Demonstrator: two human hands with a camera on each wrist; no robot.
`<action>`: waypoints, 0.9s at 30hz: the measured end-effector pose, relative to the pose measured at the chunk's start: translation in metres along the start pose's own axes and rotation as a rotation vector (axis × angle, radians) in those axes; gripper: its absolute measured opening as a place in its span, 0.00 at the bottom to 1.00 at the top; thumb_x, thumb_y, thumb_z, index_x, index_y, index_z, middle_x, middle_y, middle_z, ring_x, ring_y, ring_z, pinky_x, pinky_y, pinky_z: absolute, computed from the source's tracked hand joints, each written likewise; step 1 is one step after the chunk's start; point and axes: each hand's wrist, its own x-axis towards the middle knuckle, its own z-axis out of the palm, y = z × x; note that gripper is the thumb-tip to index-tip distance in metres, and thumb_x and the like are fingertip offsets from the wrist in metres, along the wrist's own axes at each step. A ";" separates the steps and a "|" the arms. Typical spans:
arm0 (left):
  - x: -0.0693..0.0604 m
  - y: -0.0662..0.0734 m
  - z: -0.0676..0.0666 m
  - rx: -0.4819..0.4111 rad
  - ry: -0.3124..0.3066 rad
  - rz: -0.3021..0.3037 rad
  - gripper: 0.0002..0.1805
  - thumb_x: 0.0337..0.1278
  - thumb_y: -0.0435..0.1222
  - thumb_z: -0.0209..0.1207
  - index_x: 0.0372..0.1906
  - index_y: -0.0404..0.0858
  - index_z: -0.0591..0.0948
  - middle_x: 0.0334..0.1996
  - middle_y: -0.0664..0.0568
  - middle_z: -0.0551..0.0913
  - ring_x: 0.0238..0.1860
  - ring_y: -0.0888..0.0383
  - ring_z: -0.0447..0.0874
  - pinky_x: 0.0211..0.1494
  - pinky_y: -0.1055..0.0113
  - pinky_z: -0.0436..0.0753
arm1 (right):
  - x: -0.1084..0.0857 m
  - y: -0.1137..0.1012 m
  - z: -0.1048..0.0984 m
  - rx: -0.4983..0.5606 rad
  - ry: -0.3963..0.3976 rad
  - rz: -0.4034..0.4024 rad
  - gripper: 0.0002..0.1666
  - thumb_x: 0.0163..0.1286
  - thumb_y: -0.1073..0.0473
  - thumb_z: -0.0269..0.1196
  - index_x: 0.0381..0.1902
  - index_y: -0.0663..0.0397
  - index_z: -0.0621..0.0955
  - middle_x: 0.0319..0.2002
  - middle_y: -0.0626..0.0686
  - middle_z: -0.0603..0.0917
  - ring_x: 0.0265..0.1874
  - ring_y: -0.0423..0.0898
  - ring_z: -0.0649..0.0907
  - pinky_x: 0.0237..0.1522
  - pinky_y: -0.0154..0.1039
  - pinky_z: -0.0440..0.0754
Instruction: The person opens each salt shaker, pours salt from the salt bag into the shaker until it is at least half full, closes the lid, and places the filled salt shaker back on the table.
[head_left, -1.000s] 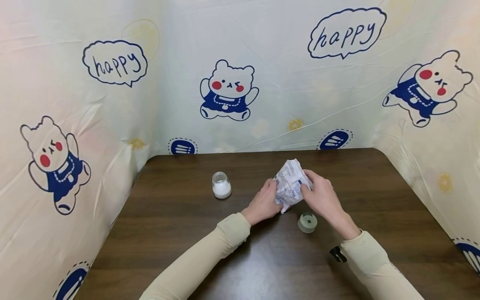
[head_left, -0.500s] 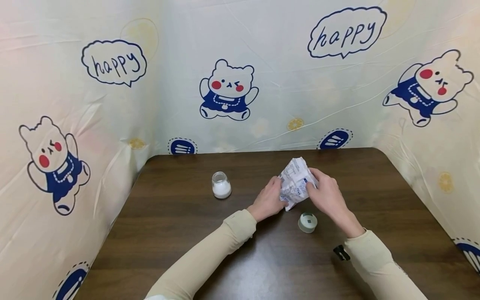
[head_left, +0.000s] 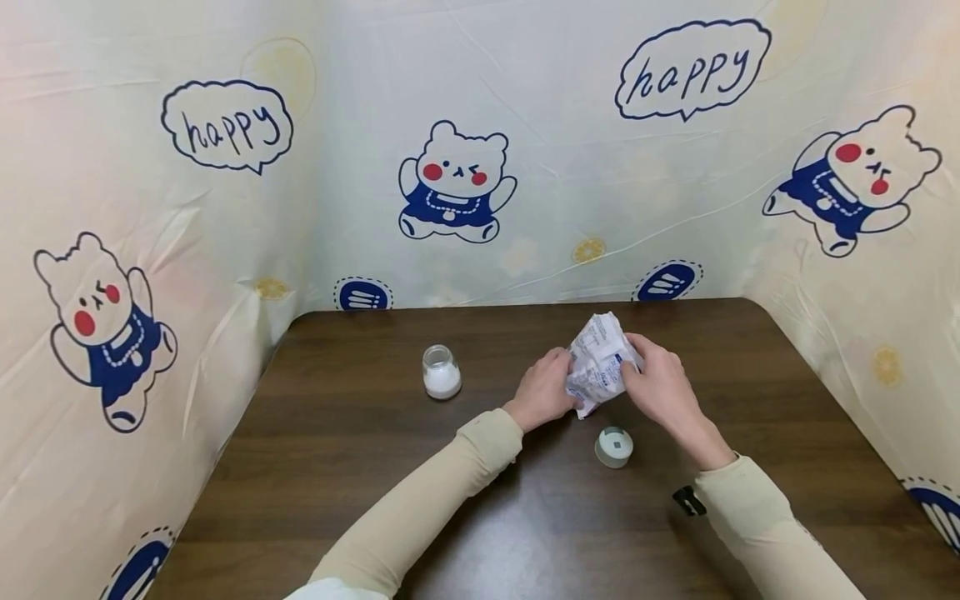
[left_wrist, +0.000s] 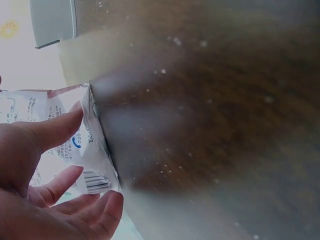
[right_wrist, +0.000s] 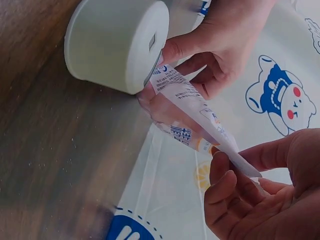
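Observation:
A crumpled white plastic packet (head_left: 600,362) with blue print is held above the table between both hands. My left hand (head_left: 543,390) grips its left side, the thumb lying across the printed face in the left wrist view, where a barcode shows near the fingers. At the packet's upper right edge, my right hand (head_left: 660,385) pinches the film between thumb and fingers (right_wrist: 235,182). A pale green round lid (head_left: 614,447) rests on the table just below the packet. Farther left stands a lidless glass jar (head_left: 442,373) partly filled with white powder.
The dark wooden table (head_left: 360,467) is bordered by a hanging printed cloth (head_left: 555,167) at the back and sides. White specks are scattered on the tabletop in the left wrist view. A black clip (head_left: 688,502) shows beside the right sleeve.
Both hands and the packet have shifted a little to the right and slightly farther away. The grip on the packet stays the same, and the jar and lid have not moved.

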 end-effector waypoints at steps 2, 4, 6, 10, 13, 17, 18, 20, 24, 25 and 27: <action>0.002 0.002 0.001 0.007 -0.005 0.003 0.28 0.43 0.39 0.85 0.41 0.40 0.76 0.45 0.52 0.77 0.40 0.56 0.79 0.42 0.61 0.81 | 0.000 0.001 -0.002 -0.003 0.008 0.003 0.27 0.75 0.68 0.57 0.69 0.72 0.75 0.59 0.71 0.83 0.43 0.58 0.85 0.45 0.55 0.82; 0.004 0.004 0.002 0.007 -0.007 0.007 0.28 0.43 0.39 0.85 0.41 0.40 0.76 0.45 0.52 0.77 0.40 0.56 0.79 0.42 0.61 0.81 | 0.000 0.003 -0.003 -0.002 0.017 0.001 0.26 0.75 0.68 0.57 0.69 0.72 0.75 0.58 0.71 0.83 0.43 0.58 0.85 0.44 0.54 0.82; 0.006 0.004 0.002 0.008 -0.004 0.007 0.28 0.43 0.40 0.85 0.42 0.40 0.76 0.44 0.53 0.77 0.40 0.56 0.78 0.42 0.61 0.81 | 0.001 0.003 -0.004 -0.002 0.025 -0.006 0.26 0.74 0.68 0.57 0.68 0.72 0.76 0.57 0.71 0.84 0.42 0.58 0.86 0.44 0.54 0.82; 0.009 0.004 0.003 0.025 0.011 0.002 0.28 0.44 0.40 0.84 0.43 0.40 0.76 0.43 0.53 0.77 0.40 0.56 0.78 0.42 0.60 0.80 | 0.005 0.002 -0.004 -0.007 0.022 -0.015 0.27 0.74 0.68 0.57 0.69 0.71 0.76 0.58 0.70 0.83 0.42 0.58 0.84 0.43 0.54 0.81; 0.011 0.004 0.004 0.033 0.015 0.009 0.28 0.44 0.41 0.84 0.43 0.40 0.76 0.44 0.53 0.77 0.41 0.56 0.78 0.43 0.59 0.80 | 0.007 0.003 -0.005 -0.012 0.019 -0.005 0.27 0.75 0.67 0.56 0.69 0.71 0.75 0.59 0.71 0.83 0.43 0.59 0.83 0.44 0.55 0.80; 0.015 0.004 0.007 0.031 0.002 0.023 0.28 0.45 0.42 0.84 0.42 0.41 0.76 0.43 0.54 0.78 0.41 0.56 0.78 0.44 0.59 0.80 | 0.006 0.005 -0.007 -0.012 0.021 0.012 0.27 0.75 0.67 0.56 0.69 0.71 0.75 0.59 0.71 0.82 0.43 0.60 0.83 0.45 0.55 0.79; 0.015 0.004 0.008 0.033 -0.001 0.025 0.28 0.45 0.42 0.84 0.42 0.41 0.76 0.43 0.54 0.78 0.41 0.56 0.78 0.44 0.59 0.79 | 0.006 0.006 -0.008 -0.011 0.021 0.015 0.27 0.75 0.67 0.56 0.69 0.72 0.75 0.59 0.71 0.82 0.44 0.60 0.83 0.45 0.55 0.79; 0.017 0.003 0.009 0.041 -0.006 0.028 0.28 0.45 0.43 0.84 0.43 0.41 0.76 0.43 0.54 0.78 0.42 0.56 0.79 0.44 0.59 0.79 | 0.006 0.007 -0.008 -0.008 0.021 0.017 0.27 0.75 0.67 0.56 0.69 0.71 0.75 0.60 0.71 0.82 0.45 0.60 0.83 0.46 0.56 0.79; 0.022 0.003 0.011 0.057 -0.013 0.031 0.28 0.47 0.44 0.83 0.44 0.41 0.77 0.45 0.54 0.78 0.43 0.55 0.79 0.44 0.58 0.79 | 0.006 0.010 -0.009 -0.005 0.034 0.020 0.27 0.75 0.67 0.56 0.69 0.71 0.75 0.60 0.71 0.82 0.45 0.60 0.83 0.47 0.57 0.80; 0.023 0.003 0.011 0.059 -0.015 0.031 0.28 0.47 0.44 0.83 0.44 0.41 0.77 0.45 0.54 0.78 0.44 0.54 0.80 0.45 0.58 0.79 | 0.007 0.011 -0.009 -0.006 0.037 0.018 0.27 0.75 0.67 0.56 0.69 0.72 0.75 0.59 0.71 0.82 0.45 0.60 0.83 0.47 0.57 0.80; 0.024 0.003 0.012 0.065 -0.021 0.030 0.28 0.47 0.45 0.83 0.45 0.42 0.77 0.45 0.54 0.79 0.44 0.54 0.80 0.45 0.57 0.79 | 0.006 0.013 -0.009 -0.008 0.039 0.018 0.27 0.75 0.68 0.56 0.69 0.72 0.75 0.58 0.71 0.83 0.44 0.60 0.83 0.45 0.56 0.80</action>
